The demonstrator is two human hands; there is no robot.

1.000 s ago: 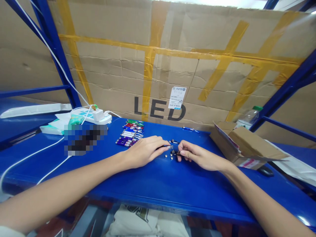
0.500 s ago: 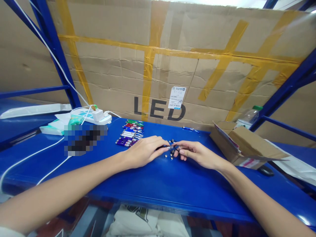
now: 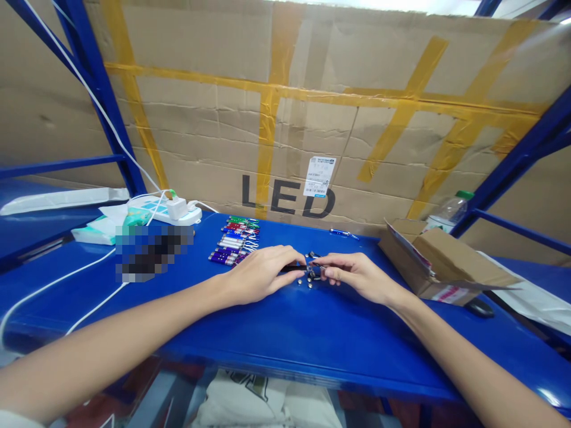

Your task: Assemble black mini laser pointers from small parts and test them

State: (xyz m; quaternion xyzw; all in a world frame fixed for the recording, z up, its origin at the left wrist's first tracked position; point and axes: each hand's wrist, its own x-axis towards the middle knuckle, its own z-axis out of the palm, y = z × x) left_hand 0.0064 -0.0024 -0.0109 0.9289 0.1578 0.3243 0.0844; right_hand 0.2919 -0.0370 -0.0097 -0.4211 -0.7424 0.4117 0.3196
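My left hand (image 3: pixel 261 273) rests on the blue table (image 3: pixel 285 333), its fingers curled round a small dark flashlight body (image 3: pixel 292 268). My right hand (image 3: pixel 354 274) is just to its right, fingertips pinched on a tiny metal part at the flashlight's open end. Several small button cells and metal bits (image 3: pixel 310 280) lie loose on the table under the fingertips. A row of finished little flashlights (image 3: pixel 234 241) in green, red, blue, silver and purple lies to the left behind my left hand.
An open cardboard box (image 3: pixel 439 267) sits at the right, a plastic bottle (image 3: pixel 448 211) behind it. A white power strip (image 3: pixel 165 209) with cables lies at the back left. One blue flashlight (image 3: pixel 341 233) lies alone by the large LED carton (image 3: pixel 312 119).
My right hand has lifted from the loose parts and moved left and up to the end of the flashlight held by my left hand. The left hand has barely moved.
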